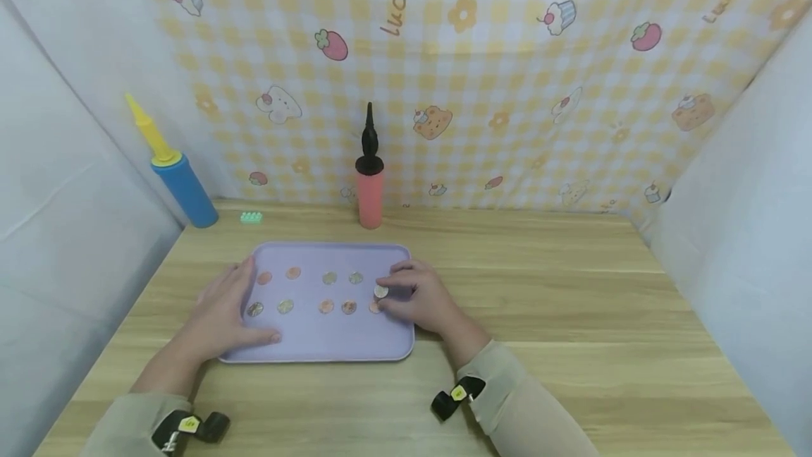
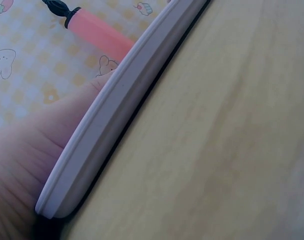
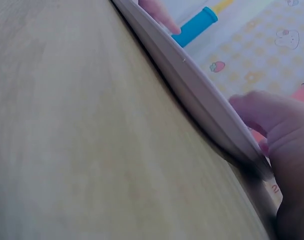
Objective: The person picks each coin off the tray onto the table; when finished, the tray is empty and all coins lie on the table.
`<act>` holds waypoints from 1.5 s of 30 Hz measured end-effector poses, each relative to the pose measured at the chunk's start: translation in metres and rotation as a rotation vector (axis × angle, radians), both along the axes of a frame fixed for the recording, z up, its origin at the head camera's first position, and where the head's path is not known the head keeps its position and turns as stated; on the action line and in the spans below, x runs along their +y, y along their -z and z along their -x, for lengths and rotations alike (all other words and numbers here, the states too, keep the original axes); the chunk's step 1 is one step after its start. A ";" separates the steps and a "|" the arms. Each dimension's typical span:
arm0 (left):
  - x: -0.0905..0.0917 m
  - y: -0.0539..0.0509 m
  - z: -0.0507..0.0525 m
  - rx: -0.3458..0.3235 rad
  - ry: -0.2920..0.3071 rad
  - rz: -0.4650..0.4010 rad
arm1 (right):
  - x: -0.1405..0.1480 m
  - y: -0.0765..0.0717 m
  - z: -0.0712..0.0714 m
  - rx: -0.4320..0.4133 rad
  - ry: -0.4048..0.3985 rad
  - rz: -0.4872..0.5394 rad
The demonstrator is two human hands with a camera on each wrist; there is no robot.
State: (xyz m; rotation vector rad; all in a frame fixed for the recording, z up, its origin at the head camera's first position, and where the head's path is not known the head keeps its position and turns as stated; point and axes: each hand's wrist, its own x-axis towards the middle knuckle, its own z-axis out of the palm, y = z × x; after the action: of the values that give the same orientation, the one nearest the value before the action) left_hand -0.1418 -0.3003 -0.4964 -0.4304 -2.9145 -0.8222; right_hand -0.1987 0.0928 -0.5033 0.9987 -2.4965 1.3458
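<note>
A lilac tray (image 1: 355, 344) lies on the wooden table with several copper and silver coins spread over it in rough rows. At its left end my left hand (image 1: 218, 309) rests on the rim, fingers stretched along the side and thumb laid over the front part. Over the tray's right end, my right hand (image 1: 421, 298) pinches a silver coin (image 1: 380, 291) between thumb and fingers. Just below that coin lies a copper coin (image 1: 374, 307), partly covered by the fingers. The wrist views show the tray's side wall (image 2: 111, 105), but no coins.
Behind the tray stands a pink hand pump (image 1: 371, 199) with a black nozzle. A blue pump (image 1: 186, 189) with a yellow nozzle leans at the back left, beside a small green toy brick (image 1: 251, 217). A checked curtain (image 1: 476, 76) hangs along the table's back edge.
</note>
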 end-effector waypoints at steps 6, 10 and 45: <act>0.000 0.002 -0.001 -0.002 0.006 0.014 | 0.000 0.003 0.000 -0.075 0.078 0.054; 0.001 0.001 0.000 -0.015 -0.003 0.023 | -0.001 0.003 0.002 -0.084 0.118 0.052; 0.000 -0.002 0.000 -0.031 0.004 0.022 | 0.027 -0.001 0.014 0.049 0.502 0.043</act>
State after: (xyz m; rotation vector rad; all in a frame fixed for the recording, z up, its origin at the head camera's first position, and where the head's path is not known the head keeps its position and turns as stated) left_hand -0.1421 -0.3000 -0.4941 -0.4290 -2.9550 -0.8053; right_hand -0.2127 0.1199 -0.5021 0.3466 -2.4370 1.1865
